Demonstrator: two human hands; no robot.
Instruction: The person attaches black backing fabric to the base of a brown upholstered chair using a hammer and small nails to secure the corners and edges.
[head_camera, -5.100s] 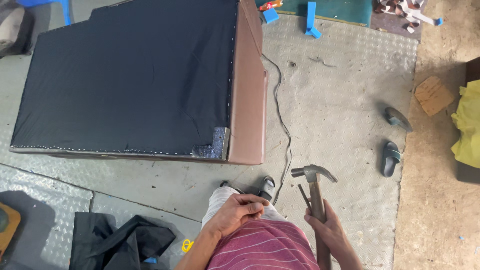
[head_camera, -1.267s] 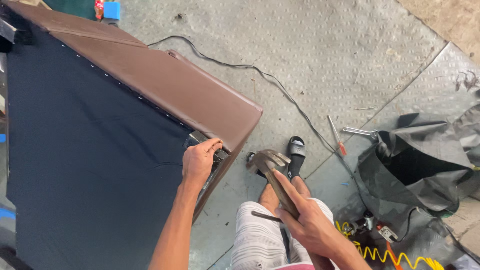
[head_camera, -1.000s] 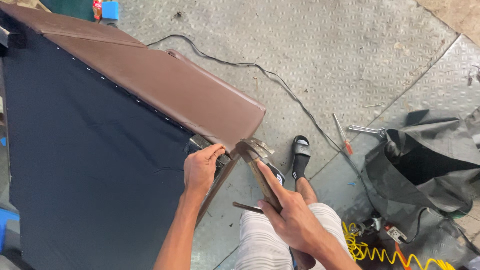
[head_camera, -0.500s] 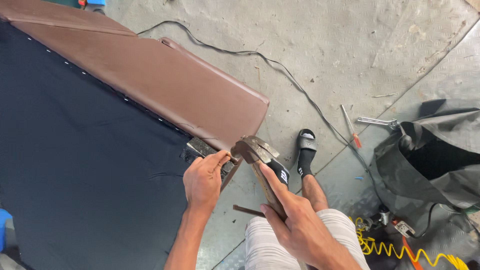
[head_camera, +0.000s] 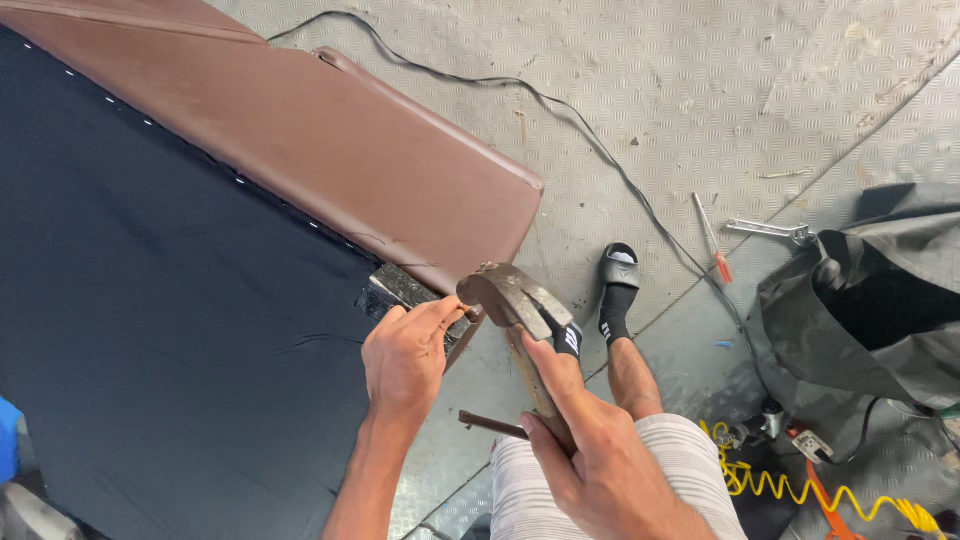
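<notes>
The claw hammer (head_camera: 512, 300) hangs head-first at the corner of the upturned brown sofa (head_camera: 330, 160); the right hand (head_camera: 590, 450) grips its handle; the left hand (head_camera: 405, 355) pinches something small against that corner's black underside fabric (head_camera: 150, 330); a black cable (head_camera: 600, 160) crosses the floor beyond.

A worn claw hammer (head_camera: 510, 300) is poised head-first at the brown upholstered frame's (head_camera: 380, 170) open corner.

Even, soft daylight fills the scene; shadows are faint, with a mild sheen on the brown upholstery (head_camera: 330, 150). Focus is sharp, with slight wide-angle stretch at the edges.
</notes>
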